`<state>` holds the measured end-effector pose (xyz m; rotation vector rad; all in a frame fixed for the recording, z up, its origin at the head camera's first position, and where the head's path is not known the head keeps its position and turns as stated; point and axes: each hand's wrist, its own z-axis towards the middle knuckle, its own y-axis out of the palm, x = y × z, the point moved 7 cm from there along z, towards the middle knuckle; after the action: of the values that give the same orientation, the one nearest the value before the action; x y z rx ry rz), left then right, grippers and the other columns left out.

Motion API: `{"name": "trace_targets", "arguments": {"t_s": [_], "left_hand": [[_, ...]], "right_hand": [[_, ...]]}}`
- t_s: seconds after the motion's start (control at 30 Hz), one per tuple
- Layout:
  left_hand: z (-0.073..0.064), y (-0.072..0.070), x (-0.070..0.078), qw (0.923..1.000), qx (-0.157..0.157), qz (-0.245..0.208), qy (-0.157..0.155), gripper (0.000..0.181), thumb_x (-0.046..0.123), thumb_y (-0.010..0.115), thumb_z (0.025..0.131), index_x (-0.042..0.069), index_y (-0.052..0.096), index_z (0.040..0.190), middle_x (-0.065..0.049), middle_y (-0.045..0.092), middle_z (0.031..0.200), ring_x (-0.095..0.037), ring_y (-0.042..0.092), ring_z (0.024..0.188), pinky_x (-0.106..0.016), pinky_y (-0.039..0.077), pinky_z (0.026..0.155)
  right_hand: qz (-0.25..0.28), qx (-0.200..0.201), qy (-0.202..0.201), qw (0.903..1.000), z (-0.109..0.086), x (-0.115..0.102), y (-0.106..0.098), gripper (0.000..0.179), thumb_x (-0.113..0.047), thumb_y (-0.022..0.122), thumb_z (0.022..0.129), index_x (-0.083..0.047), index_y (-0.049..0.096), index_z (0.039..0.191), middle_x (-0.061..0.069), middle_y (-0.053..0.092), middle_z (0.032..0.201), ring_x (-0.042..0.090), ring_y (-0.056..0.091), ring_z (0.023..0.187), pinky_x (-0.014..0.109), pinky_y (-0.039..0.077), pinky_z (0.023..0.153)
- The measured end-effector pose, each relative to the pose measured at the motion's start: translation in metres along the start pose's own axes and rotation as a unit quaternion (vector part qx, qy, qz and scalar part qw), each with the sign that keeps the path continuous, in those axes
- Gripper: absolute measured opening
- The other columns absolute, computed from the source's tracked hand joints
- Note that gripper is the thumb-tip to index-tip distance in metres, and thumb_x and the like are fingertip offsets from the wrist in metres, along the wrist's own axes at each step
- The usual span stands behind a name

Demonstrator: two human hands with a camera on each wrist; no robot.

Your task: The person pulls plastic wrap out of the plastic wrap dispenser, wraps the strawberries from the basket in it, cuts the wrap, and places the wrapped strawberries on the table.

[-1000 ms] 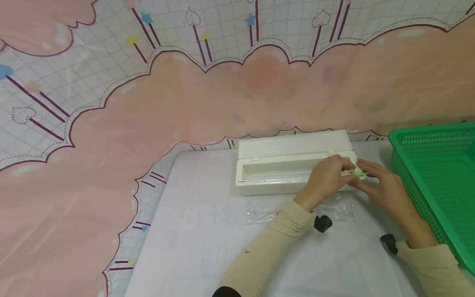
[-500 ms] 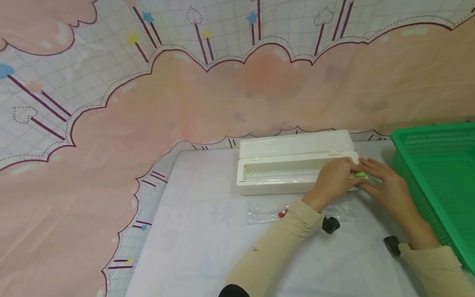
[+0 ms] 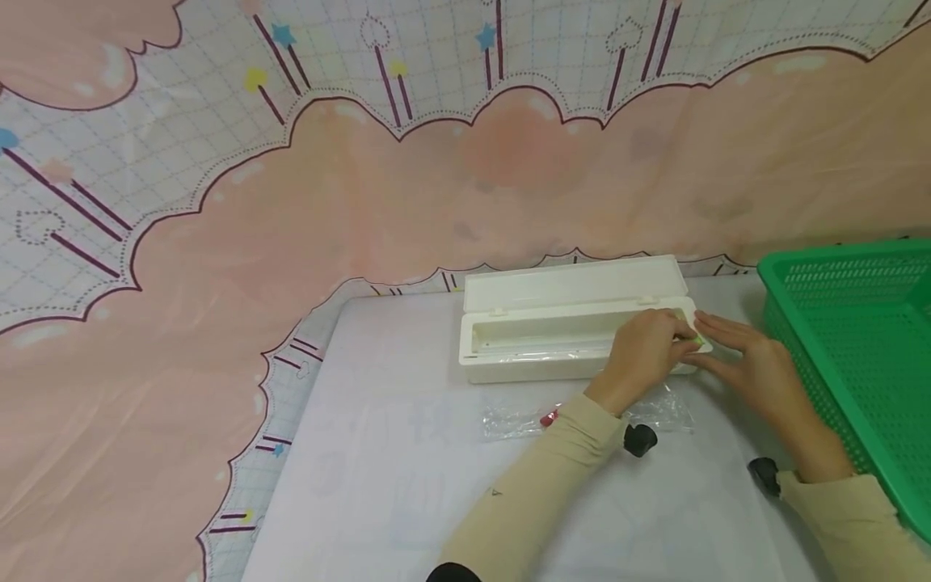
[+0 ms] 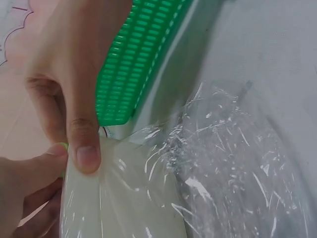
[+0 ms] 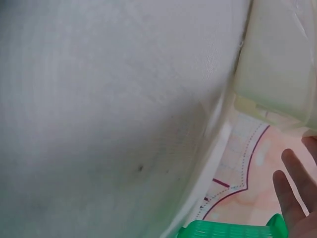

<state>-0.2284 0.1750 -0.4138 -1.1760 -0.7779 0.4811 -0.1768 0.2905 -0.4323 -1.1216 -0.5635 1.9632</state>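
Observation:
A long white lidded box lies on the table, its lid raised, looking like a cling film dispenser. My left hand is at its right end, thumb and fingers pinching a small bright-green piece on the front rim, mostly covered by the fingers. My right hand holds that same end, thumb at the front and fingers behind. In the left wrist view the right thumb presses on the box edge. Clear plastic film covers the box front and spreads over the table, with a small red patch showing by the left sleeve.
A green perforated basket stands close to the right hand and forearm. The white tabletop extends to the left and front of the box. Behind it hangs a pink cloth with a printed scalloped pattern.
My left hand has shifted slightly right, then back, and its fingers now cover more of the green piece. The red patch has come out from behind the left sleeve. The right hand keeps its place.

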Motion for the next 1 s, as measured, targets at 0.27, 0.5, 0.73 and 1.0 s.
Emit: {"name": "trace_targets", "arguments": {"t_s": [0.27,0.5,0.73,1.0], "left_hand": [[-0.005,0.000,-0.006,0.9998,0.015,0.006,-0.014,0.017,0.041,0.068,0.092,0.035,0.077,0.105,0.022,0.071,0.100,0.004,0.063,0.090,-0.010,0.046,0.068],[-0.014,-0.002,-0.010,0.9987,0.044,0.004,-0.027,0.019,0.041,0.067,0.092,0.033,0.078,0.107,0.020,0.072,0.106,0.005,0.065,0.094,-0.009,0.047,0.070],[-0.019,-0.003,-0.013,0.9969,0.064,0.028,-0.037,0.020,0.042,0.065,0.094,0.036,0.076,0.109,0.021,0.070,0.108,0.005,0.065,0.096,-0.010,0.048,0.068],[-0.023,-0.005,-0.014,0.9944,0.088,0.054,-0.023,0.019,0.041,0.065,0.094,0.035,0.078,0.106,0.021,0.070,0.107,0.003,0.063,0.100,-0.010,0.050,0.073]], "right_hand": [[-0.024,0.003,-0.014,0.9996,0.000,-0.005,0.000,0.060,-0.008,0.088,0.066,-0.004,0.069,0.123,0.014,0.064,0.130,-0.012,0.040,0.127,0.051,0.046,0.087],[-0.031,0.002,-0.007,0.9995,0.000,-0.005,0.000,0.061,-0.010,0.089,0.065,-0.002,0.069,0.122,0.018,0.065,0.127,0.044,0.062,0.112,0.059,0.047,0.084],[-0.036,-0.003,-0.008,0.9993,0.001,-0.007,0.001,0.061,-0.010,0.089,0.065,0.000,0.068,0.121,0.020,0.064,0.127,0.046,0.062,0.111,0.060,0.049,0.082],[-0.042,0.008,-0.009,0.9991,0.000,-0.007,-0.001,0.060,-0.009,0.089,0.065,0.000,0.068,0.121,0.020,0.064,0.127,0.046,0.063,0.109,0.057,0.050,0.076]]}}
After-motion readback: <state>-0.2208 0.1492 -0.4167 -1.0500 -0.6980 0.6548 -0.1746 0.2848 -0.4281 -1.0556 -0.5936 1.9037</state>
